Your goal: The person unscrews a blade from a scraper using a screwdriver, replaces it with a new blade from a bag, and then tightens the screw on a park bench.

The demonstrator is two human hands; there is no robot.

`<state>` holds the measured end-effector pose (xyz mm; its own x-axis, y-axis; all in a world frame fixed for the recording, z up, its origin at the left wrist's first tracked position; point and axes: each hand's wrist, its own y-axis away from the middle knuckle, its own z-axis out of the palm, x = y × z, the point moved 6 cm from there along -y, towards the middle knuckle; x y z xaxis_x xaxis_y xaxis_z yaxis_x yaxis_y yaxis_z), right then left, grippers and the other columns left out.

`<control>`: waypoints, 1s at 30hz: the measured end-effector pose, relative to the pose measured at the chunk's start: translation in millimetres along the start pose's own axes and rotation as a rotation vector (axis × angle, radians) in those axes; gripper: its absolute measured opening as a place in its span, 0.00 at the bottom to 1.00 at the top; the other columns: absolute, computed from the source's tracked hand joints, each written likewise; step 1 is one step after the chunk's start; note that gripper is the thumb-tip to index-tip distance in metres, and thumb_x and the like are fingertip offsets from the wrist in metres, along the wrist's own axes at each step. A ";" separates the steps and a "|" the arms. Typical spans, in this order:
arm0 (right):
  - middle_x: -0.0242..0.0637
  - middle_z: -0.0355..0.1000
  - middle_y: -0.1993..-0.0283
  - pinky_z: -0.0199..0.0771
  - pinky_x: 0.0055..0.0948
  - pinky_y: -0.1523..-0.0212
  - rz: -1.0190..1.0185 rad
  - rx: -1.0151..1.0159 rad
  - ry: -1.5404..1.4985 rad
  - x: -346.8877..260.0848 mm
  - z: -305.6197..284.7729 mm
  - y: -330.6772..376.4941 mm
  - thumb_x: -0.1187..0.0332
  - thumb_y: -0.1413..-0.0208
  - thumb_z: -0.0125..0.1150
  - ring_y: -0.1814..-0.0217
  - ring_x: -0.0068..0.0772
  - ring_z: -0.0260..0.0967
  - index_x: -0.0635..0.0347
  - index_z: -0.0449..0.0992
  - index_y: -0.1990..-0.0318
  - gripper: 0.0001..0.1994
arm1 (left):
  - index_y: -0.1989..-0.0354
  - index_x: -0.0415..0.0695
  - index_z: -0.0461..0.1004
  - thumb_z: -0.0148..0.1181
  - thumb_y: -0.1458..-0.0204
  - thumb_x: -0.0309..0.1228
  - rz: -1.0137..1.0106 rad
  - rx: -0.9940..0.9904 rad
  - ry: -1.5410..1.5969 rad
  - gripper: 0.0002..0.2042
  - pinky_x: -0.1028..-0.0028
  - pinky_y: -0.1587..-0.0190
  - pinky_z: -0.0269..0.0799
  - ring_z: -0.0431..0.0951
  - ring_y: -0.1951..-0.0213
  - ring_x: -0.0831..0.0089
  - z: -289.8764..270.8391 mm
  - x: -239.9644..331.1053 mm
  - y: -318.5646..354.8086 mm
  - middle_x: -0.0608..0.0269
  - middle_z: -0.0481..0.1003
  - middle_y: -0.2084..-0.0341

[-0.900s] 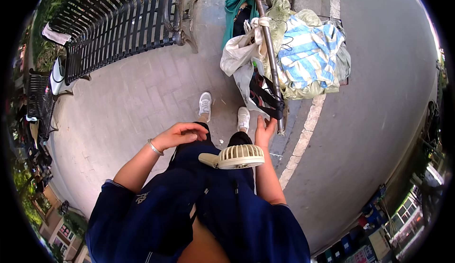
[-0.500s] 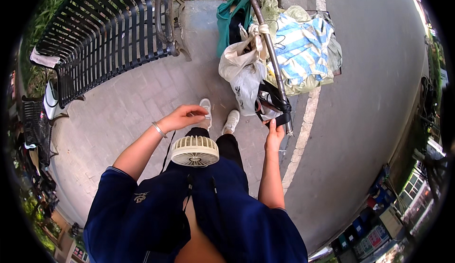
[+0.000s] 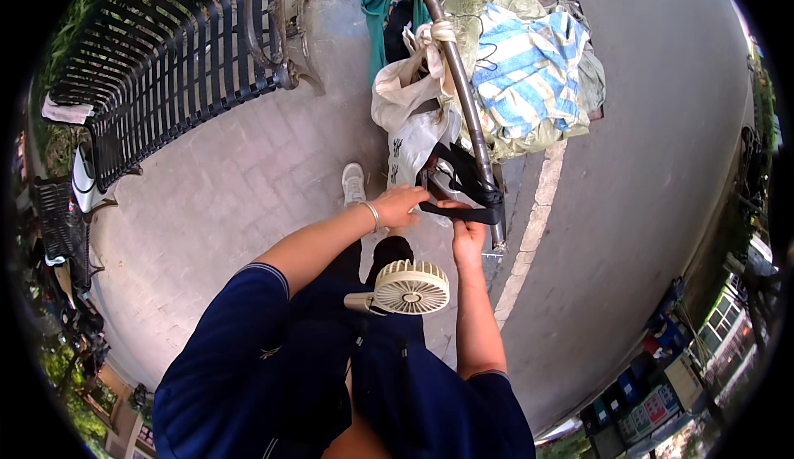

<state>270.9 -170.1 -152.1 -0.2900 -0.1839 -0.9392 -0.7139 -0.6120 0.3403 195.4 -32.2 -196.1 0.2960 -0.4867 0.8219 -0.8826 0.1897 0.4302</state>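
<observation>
A black strap (image 3: 465,214) belongs to a dark bag (image 3: 467,176) that hangs from the lower end of a metal bar (image 3: 466,99). From below, my right hand (image 3: 469,240) grips this strap, thumb and fingers closed round it. My left hand (image 3: 399,206), with a bracelet at the wrist, is at the strap's left end beside the bag's mouth. Its fingers are bent and appear to pinch the strap; their tips are partly hidden. Right behind the left hand hangs a white plastic bag (image 3: 405,157). A cream cloth bag (image 3: 399,93) is knotted to the bar above it.
A green bag (image 3: 376,25) hangs farther up the bar. Beyond the bar lies a bundle under a blue-and-white striped sheet (image 3: 529,70). A black slatted bench (image 3: 178,70) stands at the left. A cream handheld fan (image 3: 412,287) hangs before my body. Road (image 3: 662,112) lies right.
My left hand has moved right, from open air to the bag and strap. My right hand keeps the strap and has shifted slightly nearer. The fan has swung right.
</observation>
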 end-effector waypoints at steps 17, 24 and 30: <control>0.45 0.73 0.51 0.68 0.38 0.44 -0.245 -0.041 1.309 71.9 -72.1 -76.1 0.70 0.48 0.59 0.47 0.46 0.69 0.56 0.74 0.49 0.17 | 0.51 0.44 0.66 0.65 0.56 0.27 0.069 0.093 -0.073 0.22 0.60 0.43 0.60 0.66 0.44 0.57 11.8 18.0 13.7 0.58 0.69 0.51; 0.43 0.75 0.57 0.71 0.40 0.48 -0.319 -0.087 1.411 64.6 -69.7 -70.1 0.67 0.48 0.59 0.52 0.49 0.72 0.55 0.77 0.52 0.15 | 0.49 0.43 0.66 0.64 0.56 0.25 0.046 0.133 0.013 0.23 0.61 0.42 0.60 0.65 0.43 0.57 21.9 22.5 25.9 0.57 0.67 0.48; 0.42 0.76 0.59 0.72 0.41 0.49 -0.322 -0.094 1.416 61.5 -71.5 -69.9 0.66 0.48 0.59 0.54 0.50 0.73 0.55 0.77 0.53 0.14 | 0.47 0.44 0.66 0.65 0.56 0.24 0.019 0.135 0.034 0.25 0.61 0.40 0.59 0.64 0.41 0.57 22.5 23.5 33.9 0.57 0.66 0.44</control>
<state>348.5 -193.6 -236.9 0.7702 -0.5869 -0.2496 -0.5654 -0.8094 0.1584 164.2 -56.4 -170.6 0.2890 -0.4541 0.8428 -0.9287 0.0806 0.3619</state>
